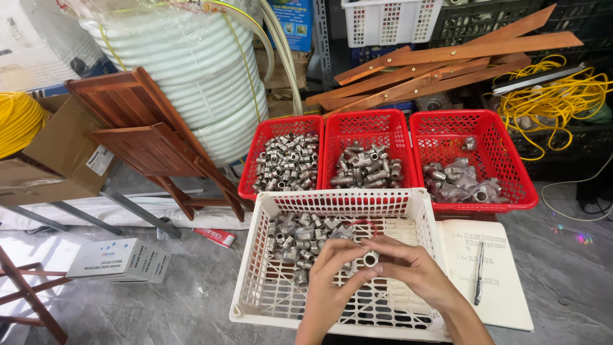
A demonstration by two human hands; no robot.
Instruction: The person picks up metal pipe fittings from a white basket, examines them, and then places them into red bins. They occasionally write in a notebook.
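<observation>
White basket (252, 281) as landmark: fittings pile (300, 236) in its rear-left part (both hands (373, 275) over its middle); three baskets (367, 137) in row behind; notebook (495, 281) right, pen (479, 275) on it; small box (118, 259) left.

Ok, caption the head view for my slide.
Both hands, left hand and right hand, hold a metal fitting over a white basket, three red baskets behind.
</observation>
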